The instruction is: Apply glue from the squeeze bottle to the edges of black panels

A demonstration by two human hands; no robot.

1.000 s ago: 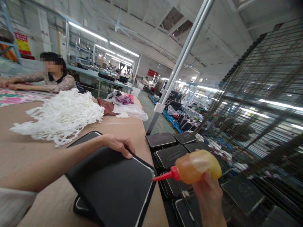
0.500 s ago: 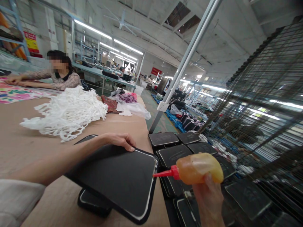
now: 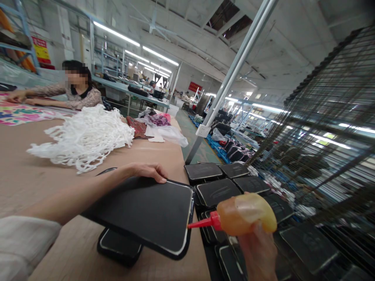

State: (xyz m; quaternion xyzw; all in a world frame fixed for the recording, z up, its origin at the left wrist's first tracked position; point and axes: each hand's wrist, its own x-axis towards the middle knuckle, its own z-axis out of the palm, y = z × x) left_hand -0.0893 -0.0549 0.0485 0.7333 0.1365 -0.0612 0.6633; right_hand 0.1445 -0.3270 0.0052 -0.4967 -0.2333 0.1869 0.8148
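My left hand grips the far edge of a black rounded panel, thumb on its top face. The panel is tilted above the table, with a pale line running round its border. In my right hand is a squeeze bottle of amber liquid, probably glue, with a red nozzle. The nozzle's tip meets the panel's right edge or is very close to it. Beneath the held panel, another black panel lies on the table.
A heap of white net-like strips lies on the brown table. Several black panels are stacked to the right, near a metal post and a wire rack. A co-worker sits at the far left with patterned fabric.
The nozzle has moved down along the panel's right edge, toward the near corner. The panel's near side has risen slightly, and the view has shifted a little.
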